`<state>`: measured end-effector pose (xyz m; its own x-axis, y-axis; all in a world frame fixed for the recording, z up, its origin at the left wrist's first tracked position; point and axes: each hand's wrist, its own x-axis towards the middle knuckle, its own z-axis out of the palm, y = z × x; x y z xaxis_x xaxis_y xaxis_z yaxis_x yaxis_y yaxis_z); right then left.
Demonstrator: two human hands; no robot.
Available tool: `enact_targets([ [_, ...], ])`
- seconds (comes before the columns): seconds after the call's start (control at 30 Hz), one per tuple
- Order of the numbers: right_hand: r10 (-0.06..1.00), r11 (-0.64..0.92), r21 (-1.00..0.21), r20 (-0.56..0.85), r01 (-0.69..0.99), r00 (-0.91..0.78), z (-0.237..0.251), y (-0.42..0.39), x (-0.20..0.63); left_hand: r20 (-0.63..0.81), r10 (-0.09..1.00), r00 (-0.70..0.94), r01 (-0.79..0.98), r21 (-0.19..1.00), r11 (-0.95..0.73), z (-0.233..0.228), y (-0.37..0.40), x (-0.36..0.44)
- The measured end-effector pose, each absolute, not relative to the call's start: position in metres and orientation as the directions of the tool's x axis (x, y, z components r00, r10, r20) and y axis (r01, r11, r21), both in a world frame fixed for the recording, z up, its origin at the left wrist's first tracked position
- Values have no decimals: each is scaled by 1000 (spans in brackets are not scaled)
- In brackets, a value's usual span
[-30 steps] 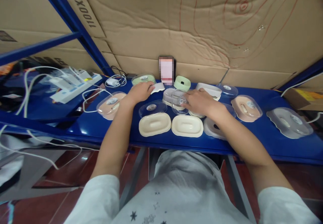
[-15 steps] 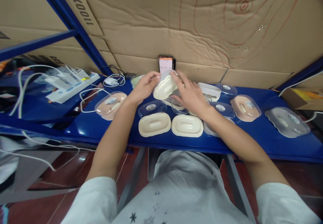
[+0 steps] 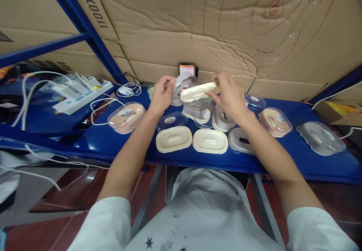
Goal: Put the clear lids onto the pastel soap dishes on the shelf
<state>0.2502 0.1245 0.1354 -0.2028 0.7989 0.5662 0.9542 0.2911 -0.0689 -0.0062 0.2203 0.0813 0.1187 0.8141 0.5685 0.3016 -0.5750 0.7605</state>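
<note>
My left hand (image 3: 161, 94) grips a translucent greyish plastic cover (image 3: 183, 82) with a wavy edge, raised above the blue shelf. In my right hand (image 3: 228, 94) is a cream oval dish (image 3: 198, 91), tilted and pinched at its right end, just right of the cover and apart from my left hand. Below them sits a cream dish under a clear lid with a round sticker (image 3: 198, 109). Two open cream dishes, a left one (image 3: 174, 139) and a right one (image 3: 210, 141), lie at the front edge. Left of centre, a clear lid (image 3: 171, 120) lies flat.
A phone (image 3: 187, 69) leans on the cardboard at the back. Pink lidded dishes stand at left (image 3: 126, 117) and right (image 3: 275, 121); a wavy clear cover (image 3: 321, 138) lies far right. A power strip (image 3: 82, 98) with white cables lies left, beside a blue frame post (image 3: 85, 32).
The clear cover and the cream dish were together between my hands; now they are apart. My right hand has moved right and slightly up with the dish, while the cover stays in my left.
</note>
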Motion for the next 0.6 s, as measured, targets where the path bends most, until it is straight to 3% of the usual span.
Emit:
enact_targets([
  [0.13, 814, 154, -31, 570, 988, -109, 148, 132, 280, 633, 748, 200, 661, 476, -580, 92, 216, -26],
  [0.23, 861, 92, 30, 500, 995, -95, 144, 138, 283, 461, 817, 346, 796, 316, -515, 92, 211, -28],
  [0.4, 929, 128, 98, 338, 987, -154, 131, 147, 279, 254, 830, 496, 785, 277, -554, 86, 214, -28],
  [0.5, 951, 226, 31, 210, 974, -227, 126, 154, 292, 298, 864, 405, 836, 262, -482, 84, 223, -34],
  [0.6, 938, 339, -75, 101, 938, -331, 125, 160, 310, 335, 925, 177, 940, 220, -259, 81, 235, -36],
])
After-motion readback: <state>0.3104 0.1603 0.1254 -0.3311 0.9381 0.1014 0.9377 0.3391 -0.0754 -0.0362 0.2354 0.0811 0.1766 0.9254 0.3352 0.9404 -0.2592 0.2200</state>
